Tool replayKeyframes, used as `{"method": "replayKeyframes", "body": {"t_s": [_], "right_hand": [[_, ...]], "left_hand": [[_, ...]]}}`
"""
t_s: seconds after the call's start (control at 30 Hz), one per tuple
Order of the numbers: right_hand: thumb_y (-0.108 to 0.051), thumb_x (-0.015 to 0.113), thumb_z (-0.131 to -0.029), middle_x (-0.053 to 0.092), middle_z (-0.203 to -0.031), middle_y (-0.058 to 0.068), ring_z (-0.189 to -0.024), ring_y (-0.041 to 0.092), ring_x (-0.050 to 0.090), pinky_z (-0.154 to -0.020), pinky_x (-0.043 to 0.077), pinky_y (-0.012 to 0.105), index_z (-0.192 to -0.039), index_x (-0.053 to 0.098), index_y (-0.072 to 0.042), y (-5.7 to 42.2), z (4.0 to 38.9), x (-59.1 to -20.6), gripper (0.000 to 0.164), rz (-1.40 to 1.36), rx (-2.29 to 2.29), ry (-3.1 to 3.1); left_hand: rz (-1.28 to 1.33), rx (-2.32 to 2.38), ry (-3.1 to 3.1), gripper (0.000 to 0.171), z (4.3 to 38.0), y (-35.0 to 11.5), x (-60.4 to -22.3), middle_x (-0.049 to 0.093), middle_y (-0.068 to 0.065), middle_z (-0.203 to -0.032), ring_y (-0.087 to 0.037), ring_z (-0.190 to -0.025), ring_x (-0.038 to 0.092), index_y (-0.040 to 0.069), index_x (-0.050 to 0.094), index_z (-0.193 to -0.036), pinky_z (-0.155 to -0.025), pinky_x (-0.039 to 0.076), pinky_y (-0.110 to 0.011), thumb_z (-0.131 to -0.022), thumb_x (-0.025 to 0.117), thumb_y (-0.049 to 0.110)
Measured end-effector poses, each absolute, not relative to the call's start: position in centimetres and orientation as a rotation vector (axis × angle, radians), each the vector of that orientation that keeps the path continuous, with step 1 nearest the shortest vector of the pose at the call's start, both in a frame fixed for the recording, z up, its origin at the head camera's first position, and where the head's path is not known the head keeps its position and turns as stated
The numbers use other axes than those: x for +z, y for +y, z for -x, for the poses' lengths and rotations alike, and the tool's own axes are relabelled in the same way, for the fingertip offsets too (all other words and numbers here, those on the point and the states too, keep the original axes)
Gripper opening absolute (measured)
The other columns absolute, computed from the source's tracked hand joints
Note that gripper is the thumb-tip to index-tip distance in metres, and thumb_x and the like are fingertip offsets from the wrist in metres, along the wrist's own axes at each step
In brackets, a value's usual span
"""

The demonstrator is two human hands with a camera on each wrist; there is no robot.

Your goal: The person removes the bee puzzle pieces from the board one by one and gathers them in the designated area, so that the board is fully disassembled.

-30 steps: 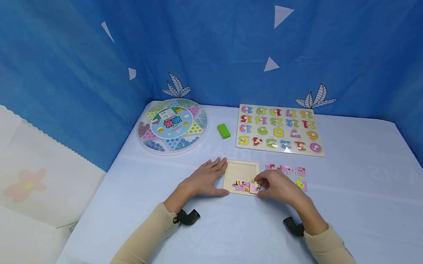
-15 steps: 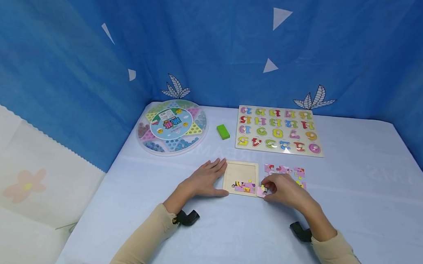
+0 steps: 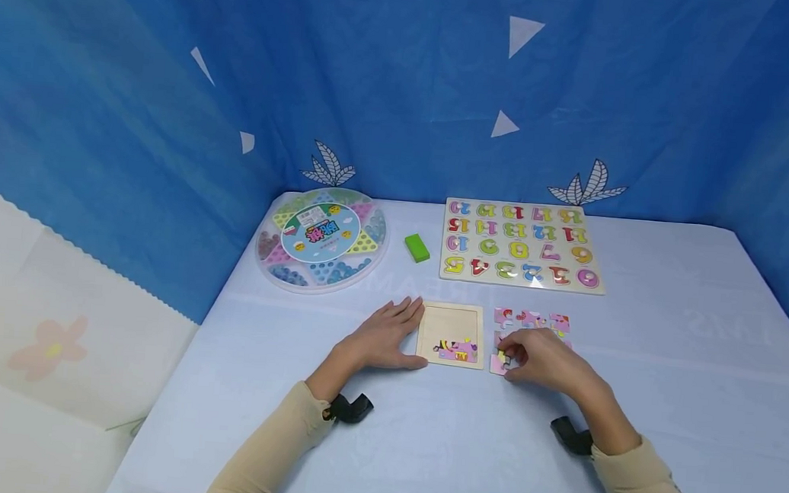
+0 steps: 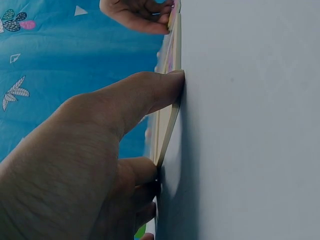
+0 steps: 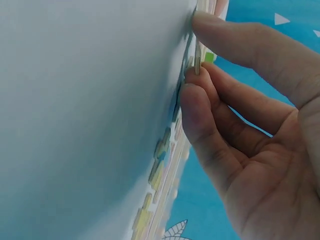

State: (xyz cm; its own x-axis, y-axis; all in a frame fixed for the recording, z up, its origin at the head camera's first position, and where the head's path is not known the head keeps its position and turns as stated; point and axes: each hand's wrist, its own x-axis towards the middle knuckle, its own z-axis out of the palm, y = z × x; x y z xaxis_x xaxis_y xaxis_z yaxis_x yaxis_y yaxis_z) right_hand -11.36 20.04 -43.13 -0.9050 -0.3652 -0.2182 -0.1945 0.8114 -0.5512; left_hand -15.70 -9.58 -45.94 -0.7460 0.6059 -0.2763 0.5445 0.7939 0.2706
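In the head view my left hand (image 3: 383, 339) lies at the left side of a small square wooden puzzle tray (image 3: 446, 320), fingers and thumb spread along its edge. The left wrist view has the thumb (image 4: 162, 90) against the tray's front edge. A joined strip of pink and yellow jigsaw pieces (image 3: 457, 349) lies along the tray's lower part. Right of the tray, my right hand (image 3: 546, 360) pinches a pink jigsaw piece (image 3: 498, 364) between thumb and fingertips. The right wrist view shows this piece (image 5: 197, 59) edge-on.
Several loose jigsaw pieces (image 3: 559, 321) lie behind the right hand, which partly covers them. Farther back are a number puzzle board (image 3: 524, 258), a green block (image 3: 417, 247) and a round Chinese checkers set (image 3: 322, 240). Blue curtain (image 3: 406, 87) hangs behind the table.
My right hand has moved right with the pinched piece, from over the tray's lower right corner to the table beside the loose pieces. My left hand has stayed at the tray.
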Motion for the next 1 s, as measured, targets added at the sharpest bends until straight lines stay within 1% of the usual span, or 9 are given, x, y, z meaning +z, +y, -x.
{"method": "replayKeyframes", "body": {"t_s": [0.33,0.47,1.0], "right_hand": [[-0.007,0.084,-0.069,0.060,-0.078,-0.002,-0.073,0.012,0.051,-0.060,0.046,0.021,-0.098,0.073,-0.004,20.54,11.22,-43.09,0.032,0.452,-0.750,2.659],[-0.007,0.084,-0.068,0.059,-0.078,-0.003,-0.072,0.012,0.051,-0.060,0.046,0.021,-0.098,0.072,-0.004,20.53,11.31,-43.18,0.032,0.456,-0.730,2.659],[-0.007,0.085,-0.068,0.064,-0.081,-0.003,-0.072,0.011,0.052,-0.062,0.048,0.021,-0.099,0.073,-0.002,20.55,11.30,-43.24,0.033,0.456,-0.728,2.671]], "left_hand": [[-0.861,0.225,2.640,0.099,15.63,-9.46,-45.97,0.008,0.000,-0.165,-0.018,-0.154,0.006,0.011,0.013,-0.157,-0.126,0.010,-0.039,-0.086,0.055,0.066],[-0.855,0.217,2.645,0.099,15.65,-9.43,-46.01,0.008,0.000,-0.165,-0.018,-0.154,0.006,0.011,0.013,-0.157,-0.126,0.010,-0.039,-0.086,0.055,0.066],[-0.859,0.228,2.639,0.100,15.75,-9.40,-46.16,0.008,0.001,-0.165,-0.017,-0.154,0.006,0.011,0.012,-0.157,-0.126,0.010,-0.039,-0.086,0.055,0.067]]}}
